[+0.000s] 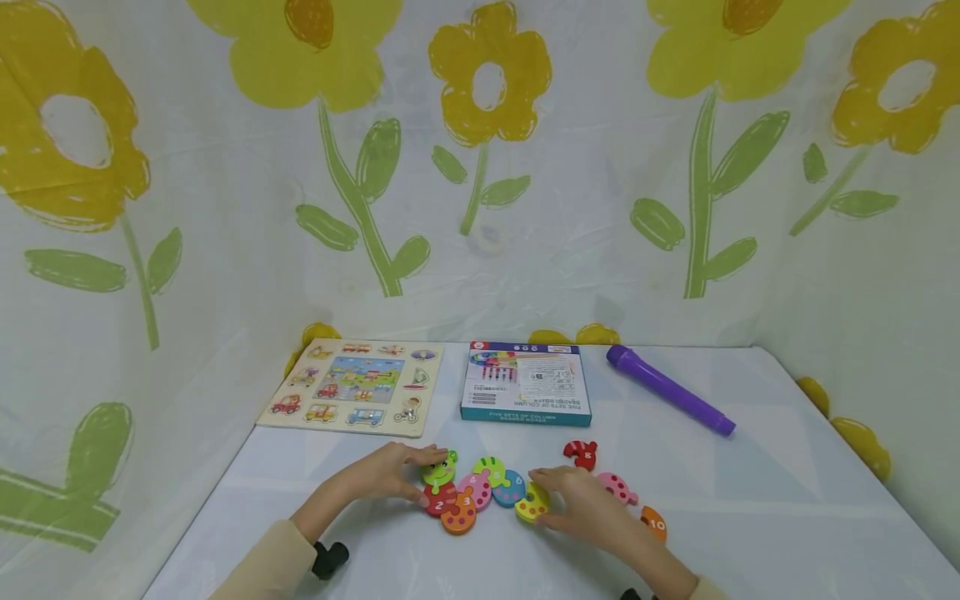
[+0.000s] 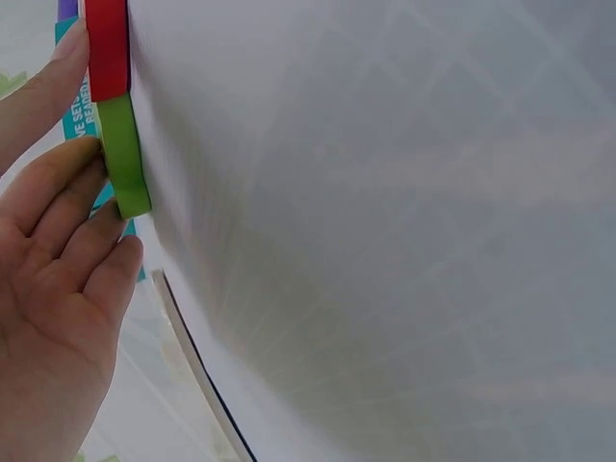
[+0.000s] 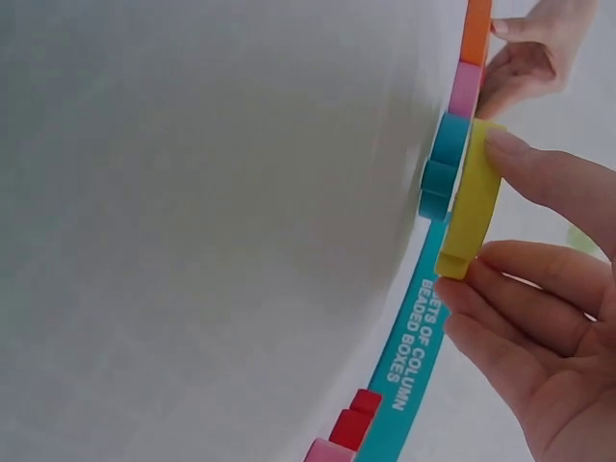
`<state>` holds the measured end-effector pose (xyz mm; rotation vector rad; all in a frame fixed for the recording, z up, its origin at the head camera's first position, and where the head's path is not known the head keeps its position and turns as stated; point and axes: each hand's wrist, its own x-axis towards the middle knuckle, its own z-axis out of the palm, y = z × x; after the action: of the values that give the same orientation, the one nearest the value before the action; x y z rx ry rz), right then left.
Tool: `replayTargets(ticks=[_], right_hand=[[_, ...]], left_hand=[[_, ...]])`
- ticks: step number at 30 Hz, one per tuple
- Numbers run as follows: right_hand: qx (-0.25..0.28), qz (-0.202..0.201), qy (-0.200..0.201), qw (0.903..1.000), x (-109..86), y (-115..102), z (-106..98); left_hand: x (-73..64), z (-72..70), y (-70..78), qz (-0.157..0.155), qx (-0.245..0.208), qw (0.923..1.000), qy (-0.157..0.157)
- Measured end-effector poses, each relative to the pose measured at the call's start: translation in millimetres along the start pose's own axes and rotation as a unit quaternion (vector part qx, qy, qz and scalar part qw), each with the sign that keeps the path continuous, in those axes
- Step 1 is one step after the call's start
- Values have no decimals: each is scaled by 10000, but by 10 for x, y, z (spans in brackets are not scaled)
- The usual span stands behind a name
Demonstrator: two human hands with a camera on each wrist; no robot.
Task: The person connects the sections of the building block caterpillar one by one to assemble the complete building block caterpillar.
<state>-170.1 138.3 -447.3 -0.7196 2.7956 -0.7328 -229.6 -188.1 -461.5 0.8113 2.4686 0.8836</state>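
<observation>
Behind everything you have a white curtain point(image 1: 585, 208) printed with yellow flowers, then a white tabletop point(image 1: 810, 508); take its far edge as 12 o'clock. A wooden puzzle board point(image 1: 365, 375) lies at 10, a box point(image 1: 517, 385) lettered "Five Sets of Column Beaded Boxes" at 12, and a purple stick point(image 1: 671, 389) at 2. Your left hand point(image 1: 382, 473) is at 9, its fingers loose, touching the green caterpillar head point(image 1: 437, 473) and red 2 piece point(image 1: 442, 503). Your right hand point(image 1: 588, 504), toward 4, pinches the yellow dotted piece point(image 1: 531, 504) between thumb and fingers, just beside the blue 6 piece point(image 1: 510, 490); whether those two interlock, you cannot tell. The orange 3 piece point(image 1: 459, 518), pink 4 piece point(image 1: 475, 492) and green 5 piece point(image 1: 491, 469) run between red 2 and blue 6. At 3 lie the red 8 piece point(image 1: 581, 452) and a pink dotted piece point(image 1: 615, 486); toward 4, the orange 10 piece point(image 1: 654, 523).
</observation>
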Motion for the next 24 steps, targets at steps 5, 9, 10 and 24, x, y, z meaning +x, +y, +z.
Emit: replayTargets(ticks=[5,9,10,24], right_hand=[[-3,126,5,9999,40,-41,5],[-73,196,-16,9998,60,-52,9],[-86,206,-22,9997,63,-53,7],[31,174,-33,9998,49,-55,-6]], left_hand=[[-4,2,-1,7,-15,10000,-3],[-4,2,3,26,-17,10000,5],[-4,2,5,25,-17,10000,6],[-10,-1,11,-6,-25,10000,-10]])
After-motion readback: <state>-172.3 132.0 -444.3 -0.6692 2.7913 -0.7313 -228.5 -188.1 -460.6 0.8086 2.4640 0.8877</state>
